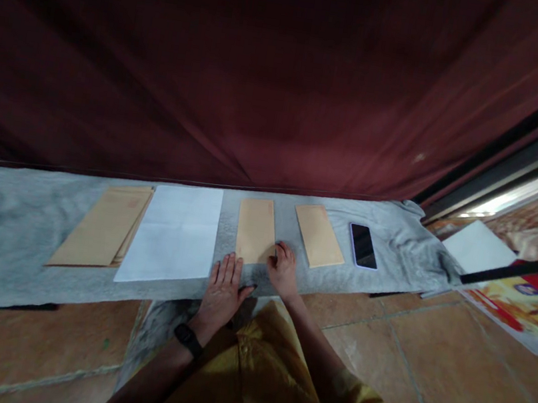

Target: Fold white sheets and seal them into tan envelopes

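A tan paper envelope (256,226) lies in front of me on a grey cloth. My left hand (221,292) rests flat at its lower left corner, fingers stretched and thumb out to the side, holding nothing. At the envelope's lower right edge, my right hand (283,274) is closed with its fingers curled. A small dark spot shows by those fingertips, but what they hold, if anything, I cannot make out. To the right lies a second tan envelope (319,236), apart from my hand. Left of my left hand is a sheet of white paper (176,231).
Several tan envelopes (104,224) are stacked at the left, beside the white paper. A phone (363,246) lies at the right on the grey cloth (3,222). Behind hangs a dark red curtain (267,80). A colourful box (531,308) is at far right.
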The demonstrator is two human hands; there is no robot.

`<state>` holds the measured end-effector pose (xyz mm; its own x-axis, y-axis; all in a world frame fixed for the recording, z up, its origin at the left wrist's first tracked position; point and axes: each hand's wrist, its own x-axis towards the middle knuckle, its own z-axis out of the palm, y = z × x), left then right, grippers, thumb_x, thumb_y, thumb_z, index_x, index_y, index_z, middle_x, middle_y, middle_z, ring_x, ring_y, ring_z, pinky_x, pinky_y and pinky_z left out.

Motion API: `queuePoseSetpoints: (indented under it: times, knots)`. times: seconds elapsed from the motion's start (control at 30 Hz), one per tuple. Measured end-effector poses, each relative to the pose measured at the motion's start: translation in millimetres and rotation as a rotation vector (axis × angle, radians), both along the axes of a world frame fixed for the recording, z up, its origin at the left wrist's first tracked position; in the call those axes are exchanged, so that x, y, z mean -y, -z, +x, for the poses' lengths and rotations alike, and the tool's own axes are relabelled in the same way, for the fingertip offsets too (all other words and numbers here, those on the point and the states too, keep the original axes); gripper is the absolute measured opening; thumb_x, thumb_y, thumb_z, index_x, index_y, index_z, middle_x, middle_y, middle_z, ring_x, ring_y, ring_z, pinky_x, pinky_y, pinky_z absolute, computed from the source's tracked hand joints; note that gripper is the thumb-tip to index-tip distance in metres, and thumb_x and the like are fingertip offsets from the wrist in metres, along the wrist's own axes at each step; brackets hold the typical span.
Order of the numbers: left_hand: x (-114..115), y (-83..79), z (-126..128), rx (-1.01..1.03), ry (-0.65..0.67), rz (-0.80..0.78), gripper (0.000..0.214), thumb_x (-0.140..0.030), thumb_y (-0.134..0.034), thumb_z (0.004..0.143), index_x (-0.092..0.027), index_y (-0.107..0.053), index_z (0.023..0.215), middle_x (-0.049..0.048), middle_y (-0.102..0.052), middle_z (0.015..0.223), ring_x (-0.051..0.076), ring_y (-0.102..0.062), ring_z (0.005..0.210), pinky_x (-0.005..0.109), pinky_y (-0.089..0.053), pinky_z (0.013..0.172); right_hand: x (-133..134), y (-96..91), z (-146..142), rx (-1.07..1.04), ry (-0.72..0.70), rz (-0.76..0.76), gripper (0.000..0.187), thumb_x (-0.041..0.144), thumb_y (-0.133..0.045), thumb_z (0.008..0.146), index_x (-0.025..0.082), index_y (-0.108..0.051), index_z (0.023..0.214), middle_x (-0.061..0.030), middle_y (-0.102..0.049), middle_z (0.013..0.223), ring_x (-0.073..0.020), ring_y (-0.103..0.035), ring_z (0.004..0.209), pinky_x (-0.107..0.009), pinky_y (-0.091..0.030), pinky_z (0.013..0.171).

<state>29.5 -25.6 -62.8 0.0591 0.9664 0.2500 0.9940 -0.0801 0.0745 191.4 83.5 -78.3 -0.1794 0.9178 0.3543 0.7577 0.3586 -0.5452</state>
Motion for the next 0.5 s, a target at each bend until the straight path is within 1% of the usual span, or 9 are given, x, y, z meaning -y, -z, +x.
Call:
queuePoseSetpoints:
  times: [0.1, 0.17, 0.27, 0.33, 0.4, 0.43, 0.5]
  knots:
    - [0.2, 1.3, 0.1, 0.015, 0.001, 0.014, 0.073, -0.049, -0.046, 0.098, -0.001, -0.037, 0.152, 0.027, -0.036, 0.158, 0.037, -0.03, 0.15, 0.056, -0.028, 0.12, -2.8, -2.8, -3.0, -0.063, 0.043, -0.016, 0.036, 0.012, -0.053, 0.085, 0.013, -0.065, 0.119, -0.0168, -0.065, 0.127, -0.0267, -0.06, 0.12, -0.044, -0.048, 0.104]
    - [0.4, 1.2, 0.3, 0.03, 0.005, 0.018, 0.072, -0.049, -0.046, 0.098, -0.001, -0.038, 0.151, 0.0271, -0.036, 0.158, 0.037, -0.03, 0.15, 0.056, -0.028, 0.121, -4.5, -5.8, -2.8, -0.165, 0.048, -0.066, 0.034, 0.014, -0.053, 0.084, 0.014, -0.066, 0.116, -0.0158, -0.067, 0.122, -0.0262, -0.062, 0.116, -0.044, -0.05, 0.103]
    - [0.5, 0.8, 0.9, 0.05, 0.009, 0.019, 0.072, -0.048, -0.046, 0.098, 0.0, -0.039, 0.151, 0.0277, -0.035, 0.158, 0.037, -0.029, 0.151, 0.056, -0.027, 0.121, -6.0, -9.8, -2.4, -0.421, 0.016, -0.196, 0.032, 0.02, -0.053, 0.084, 0.016, -0.064, 0.114, -0.0127, -0.07, 0.112, -0.0245, -0.066, 0.105, -0.042, -0.053, 0.098]
    - [0.4, 1.0, 1.2, 0.067, 0.009, 0.022, 0.071, -0.047, -0.046, 0.098, 0.0, -0.038, 0.151, 0.0276, -0.033, 0.159, 0.036, -0.028, 0.151, 0.056, -0.026, 0.121, -5.5, -11.4, -4.2, -0.556, -0.017, -0.287, 0.032, 0.025, -0.053, 0.085, 0.018, -0.062, 0.114, -0.0076, -0.072, 0.098, -0.0221, -0.069, 0.09, -0.04, -0.058, 0.087]
    - [0.4, 1.4, 1.1, 0.083, 0.01, 0.026, 0.071, -0.047, -0.046, 0.098, 0.0, -0.037, 0.152, 0.0278, -0.033, 0.159, 0.037, -0.027, 0.151, 0.057, -0.026, 0.121, -3.3, -12.5, -7.7, -0.749, -0.023, -0.426, 0.033, 0.03, -0.056, 0.083, 0.021, -0.06, 0.115, -0.002, -0.07, 0.083, -0.021, -0.069, 0.076, -0.038, -0.06, 0.074]
    - [0.5, 1.6, 1.0, 0.089, 0.011, 0.028, 0.072, -0.047, -0.046, 0.098, 0.0, -0.037, 0.152, 0.0281, -0.033, 0.159, 0.037, -0.027, 0.151, 0.057, -0.026, 0.121, -1.5, -13.1, -9.7, -0.867, -0.017, -0.502, 0.035, 0.032, -0.058, 0.082, 0.021, -0.059, 0.115, -0.0003, -0.068, 0.078, -0.0212, -0.068, 0.072, -0.038, -0.061, 0.07]
    - [0.6, 1.5, 0.7, 0.1, 0.017, 0.033, 0.072, -0.047, -0.046, 0.098, 0.001, -0.037, 0.151, 0.0284, -0.034, 0.158, 0.037, -0.027, 0.151, 0.057, -0.026, 0.121, 2.9, -14.9, -13.6, -1.096, 0.016, -0.603, 0.037, 0.034, -0.064, 0.078, 0.022, -0.058, 0.112, -0.0004, -0.067, 0.077, -0.0221, -0.069, 0.071, -0.04, -0.061, 0.069]
